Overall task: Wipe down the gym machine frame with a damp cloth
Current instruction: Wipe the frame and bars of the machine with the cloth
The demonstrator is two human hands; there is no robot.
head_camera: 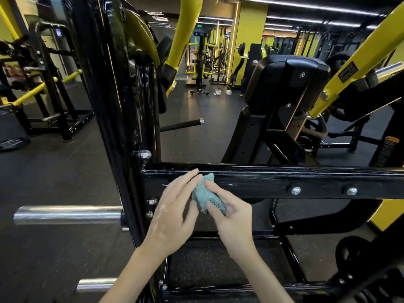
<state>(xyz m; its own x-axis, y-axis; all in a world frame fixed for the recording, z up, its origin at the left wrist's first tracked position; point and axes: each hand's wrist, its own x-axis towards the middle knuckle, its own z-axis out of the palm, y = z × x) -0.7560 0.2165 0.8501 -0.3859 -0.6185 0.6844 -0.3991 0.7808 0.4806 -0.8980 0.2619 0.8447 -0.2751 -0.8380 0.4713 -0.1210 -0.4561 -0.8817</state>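
Two hands work a teal cloth against a black gym machine crossbar.

Dark rubber floor (43, 176) lies at left, where a chrome peg (67, 214) sticks out from the black upright (122, 127). The left hand (172, 213) is released, its fingers straight, their tips at the top edge of the crossbar (273, 181) and touching the cloth (204, 193). The crumpled cloth lies against the bar's front face, just right of the upright. The right hand (234, 217) pinches the cloth's lower end between thumb and curled fingers. Beyond the bar, open floor holds two small white tubs (228, 92), contents too far to tell. Two bolts (295, 190) and a yellow arm (349, 68) follow.
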